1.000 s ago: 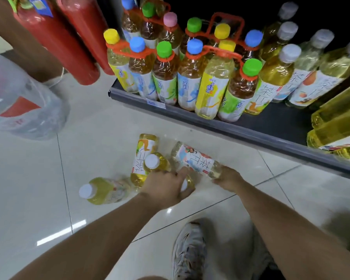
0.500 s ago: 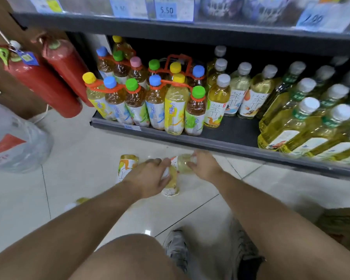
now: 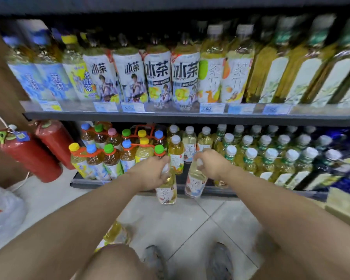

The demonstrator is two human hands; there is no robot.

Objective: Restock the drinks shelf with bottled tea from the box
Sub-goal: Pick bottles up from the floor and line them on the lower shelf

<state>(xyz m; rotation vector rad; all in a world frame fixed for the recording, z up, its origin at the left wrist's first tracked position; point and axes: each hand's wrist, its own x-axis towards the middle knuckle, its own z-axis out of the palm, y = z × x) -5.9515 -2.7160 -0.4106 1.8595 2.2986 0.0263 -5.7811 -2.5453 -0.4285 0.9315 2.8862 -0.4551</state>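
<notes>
1. Gripping one bottle of tea in each hand, the person holds both in front of the lower shelf (image 3: 89, 183), near the middle of the view.
2. Left hand (image 3: 150, 172): fingers curled round the cap and neck of the left tea bottle (image 3: 167, 190), which hangs upright with its label facing the camera.
3. Right hand (image 3: 212, 164): fingers clamped on the cap end of the right tea bottle (image 3: 195, 182), which tilts slightly, base toward 7 o'clock.
4. The two held bottles are just beside each other, with a narrow gap between.
5. At 12 o'clock from the hands, white-capped tea bottles (image 3: 176, 150) stand on the lower shelf.
6. At 10 o'clock from the hands, colour-capped bottles (image 3: 109, 158) stand on that shelf, joined by orange carriers.
7. At 7 o'clock from the hands, another tea bottle (image 3: 115, 233) lies on the floor, partly hidden by the left forearm.
8. A cardboard box (image 3: 343, 207) sits at the 3 o'clock edge of the view.
9. Two red fire extinguishers (image 3: 28, 156) lean at 9 o'clock.
</notes>
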